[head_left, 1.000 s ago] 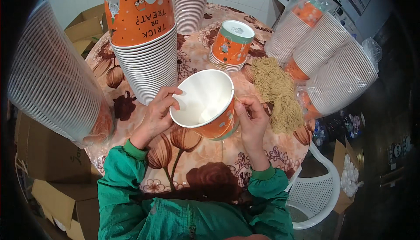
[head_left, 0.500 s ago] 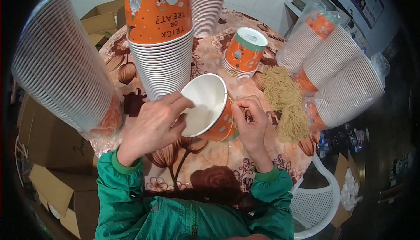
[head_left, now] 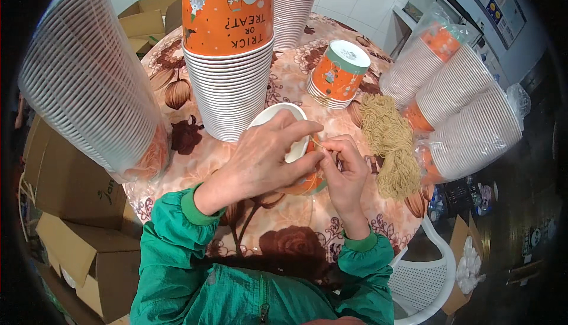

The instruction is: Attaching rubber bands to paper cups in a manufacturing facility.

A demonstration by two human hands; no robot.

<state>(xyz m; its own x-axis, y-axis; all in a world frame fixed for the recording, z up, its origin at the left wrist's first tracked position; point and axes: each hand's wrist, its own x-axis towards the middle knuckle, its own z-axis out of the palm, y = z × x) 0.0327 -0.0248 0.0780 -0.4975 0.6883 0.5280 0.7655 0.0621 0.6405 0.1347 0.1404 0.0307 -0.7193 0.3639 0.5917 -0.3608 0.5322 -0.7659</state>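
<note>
A paper bucket, orange outside and white within, lies tilted on the table with its mouth toward me. My left hand reaches across that mouth and covers much of it. Its thumb and forefinger are apart, on either side of a thin tan cord at the rim. On the bucket's right, the fingertips of my right hand pinch this cord. The place where cord and rim meet is partly hidden by my fingers.
A tall bucket stack stands behind the work, a plastic-wrapped stack at left. Several wrapped stacks lie at right, beside a tan cord hank. A short upside-down bucket stack stands further back. Cardboard boxes flank the table.
My left hand has moved right, from the bucket's left rim across its mouth to the cord beside my right hand. My right hand still pinches the cord. The whole view has shifted slightly.
</note>
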